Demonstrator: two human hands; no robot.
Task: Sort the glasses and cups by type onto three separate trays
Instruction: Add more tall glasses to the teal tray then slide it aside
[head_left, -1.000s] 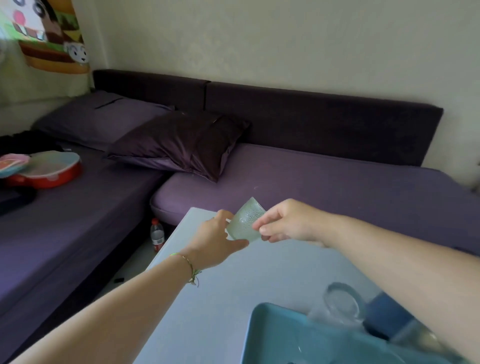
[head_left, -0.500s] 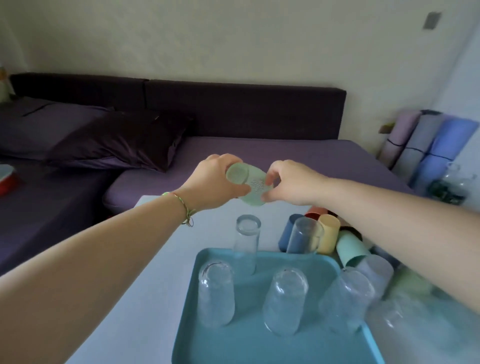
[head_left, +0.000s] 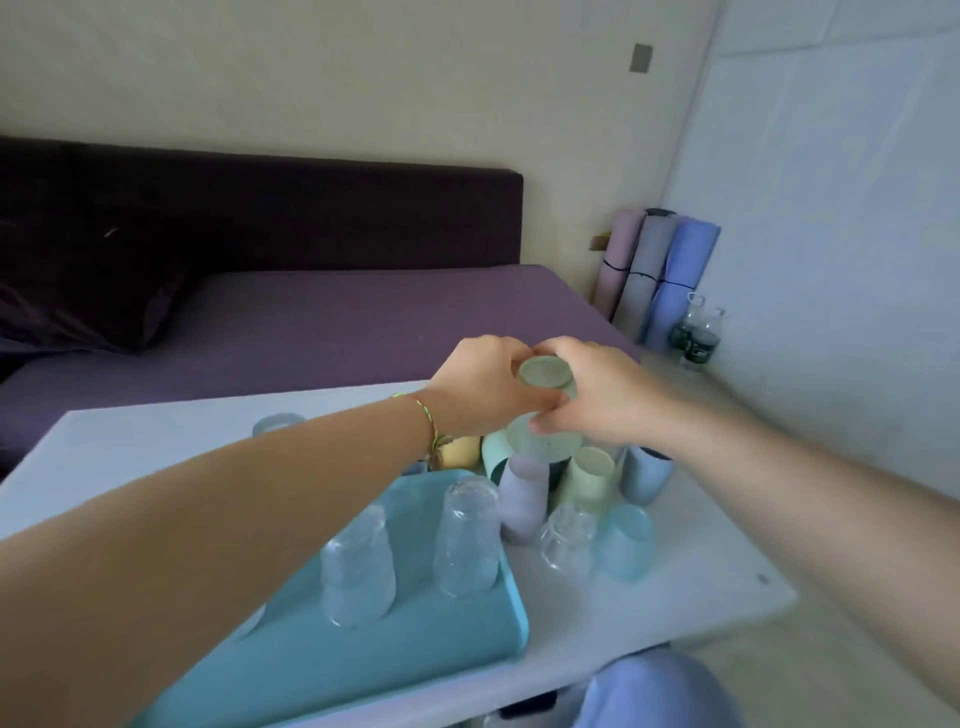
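Cup (head_left: 544, 373) upended; left hand (head_left: 480, 392), right hand (head_left: 600, 402) grip.

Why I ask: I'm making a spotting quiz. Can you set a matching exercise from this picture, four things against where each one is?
Things
1. green cup
2. nearest clear glass
3. lilac cup
4. rolled mats

Places
A. upside down on the tray
B. standing in the corner of the room
C. gripped between the left hand and the right hand
D. on the table, beside the tray

Pairs: 1-C, 2-A, 3-D, 4-B
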